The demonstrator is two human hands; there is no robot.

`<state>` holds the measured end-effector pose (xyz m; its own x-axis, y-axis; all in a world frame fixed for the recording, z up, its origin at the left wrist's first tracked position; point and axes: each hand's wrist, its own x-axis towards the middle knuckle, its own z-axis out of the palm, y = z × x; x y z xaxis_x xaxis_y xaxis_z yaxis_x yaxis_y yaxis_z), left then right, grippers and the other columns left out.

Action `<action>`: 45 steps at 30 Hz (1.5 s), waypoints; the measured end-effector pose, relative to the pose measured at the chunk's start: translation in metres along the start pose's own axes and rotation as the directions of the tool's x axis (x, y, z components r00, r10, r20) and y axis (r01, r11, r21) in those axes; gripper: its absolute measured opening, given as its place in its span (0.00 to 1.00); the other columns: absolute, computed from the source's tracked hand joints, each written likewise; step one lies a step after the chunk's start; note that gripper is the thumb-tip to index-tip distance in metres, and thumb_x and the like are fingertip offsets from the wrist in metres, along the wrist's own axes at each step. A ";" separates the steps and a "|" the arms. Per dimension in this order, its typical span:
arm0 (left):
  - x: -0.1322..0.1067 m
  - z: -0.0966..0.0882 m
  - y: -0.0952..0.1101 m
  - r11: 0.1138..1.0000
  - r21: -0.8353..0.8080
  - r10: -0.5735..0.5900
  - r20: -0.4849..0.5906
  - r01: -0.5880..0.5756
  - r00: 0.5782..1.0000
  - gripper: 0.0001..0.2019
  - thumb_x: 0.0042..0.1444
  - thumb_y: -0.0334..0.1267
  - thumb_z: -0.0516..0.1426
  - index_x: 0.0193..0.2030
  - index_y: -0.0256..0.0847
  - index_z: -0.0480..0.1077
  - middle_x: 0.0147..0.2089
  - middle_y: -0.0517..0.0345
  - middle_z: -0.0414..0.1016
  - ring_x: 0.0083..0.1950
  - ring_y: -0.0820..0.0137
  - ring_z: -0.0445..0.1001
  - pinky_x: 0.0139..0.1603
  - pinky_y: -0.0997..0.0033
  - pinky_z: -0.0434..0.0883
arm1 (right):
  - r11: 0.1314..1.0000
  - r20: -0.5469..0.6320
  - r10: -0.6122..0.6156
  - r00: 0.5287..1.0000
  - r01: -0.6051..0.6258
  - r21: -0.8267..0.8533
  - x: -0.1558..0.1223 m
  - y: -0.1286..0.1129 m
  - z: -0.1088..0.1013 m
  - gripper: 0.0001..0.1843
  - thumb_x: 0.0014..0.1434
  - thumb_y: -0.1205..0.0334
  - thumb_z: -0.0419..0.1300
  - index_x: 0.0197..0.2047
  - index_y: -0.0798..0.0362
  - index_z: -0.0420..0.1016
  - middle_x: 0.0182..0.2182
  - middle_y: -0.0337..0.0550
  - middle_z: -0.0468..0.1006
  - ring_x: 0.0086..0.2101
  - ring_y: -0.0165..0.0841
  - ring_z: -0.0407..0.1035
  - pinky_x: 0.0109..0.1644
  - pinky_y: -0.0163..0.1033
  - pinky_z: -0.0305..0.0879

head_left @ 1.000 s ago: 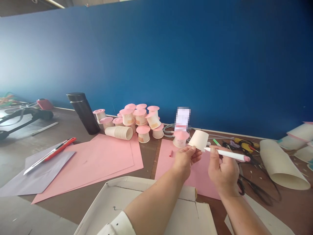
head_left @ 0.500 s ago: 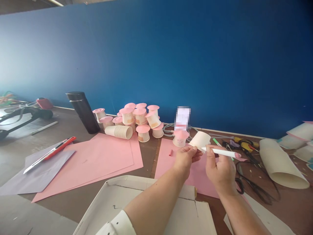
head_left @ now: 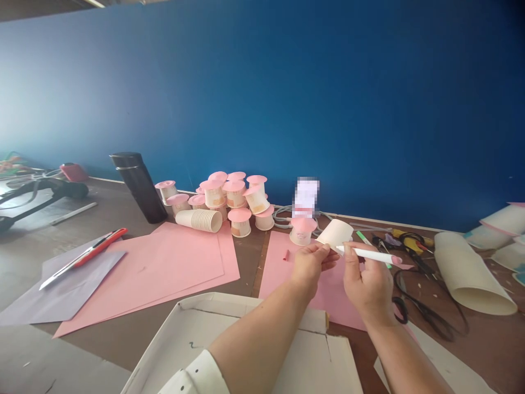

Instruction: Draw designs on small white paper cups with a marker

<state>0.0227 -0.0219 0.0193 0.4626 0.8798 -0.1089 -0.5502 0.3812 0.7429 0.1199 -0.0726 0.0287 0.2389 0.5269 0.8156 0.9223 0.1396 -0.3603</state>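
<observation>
Between my hands a white paper cup (head_left: 335,233) is tilted over the pink paper, its rim end toward me. My left hand (head_left: 310,266) pinches the cup at its lower edge. A white marker (head_left: 371,254) with a pink end is gripped in my right hand (head_left: 368,284), its tip pointing left at the cup's side; whether it touches cannot be made out. Just behind stands a finished-looking cup with a pink disc on top (head_left: 302,231). A small pink marker cap (head_left: 286,255) lies on the pink sheet (head_left: 274,279) to the left of my left hand.
Several pink-topped cups (head_left: 240,221) cluster at the back, beside a stack of paper cups (head_left: 199,220) and a black flask (head_left: 138,189). A box cutter (head_left: 84,258) rests on purple paper at left. Scissors (head_left: 404,306) and a large cup stack (head_left: 471,273) lie right; cardboard (head_left: 164,355) is in front.
Hardly anything differs. My right hand and the marker have shifted very slightly left; the cup stays in my left hand, and the view has moved a little.
</observation>
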 end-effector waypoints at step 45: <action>-0.001 0.005 0.003 0.994 0.106 0.025 -0.049 -0.020 0.999 0.12 0.48 0.41 0.60 0.31 0.32 0.72 0.31 0.50 0.73 0.33 0.70 0.72 0.45 0.63 0.69 | 0.984 0.014 -0.179 0.984 0.178 0.018 0.004 -0.003 -0.003 0.05 0.59 0.64 0.54 0.39 0.54 0.68 0.33 0.45 0.75 0.37 0.34 0.69 0.43 0.39 0.64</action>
<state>0.0239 -0.0231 0.0252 0.4144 0.9018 -0.1223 -0.4820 0.3315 0.8110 0.1189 -0.0732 0.0344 0.0662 0.5049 0.8607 0.9444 0.2467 -0.2174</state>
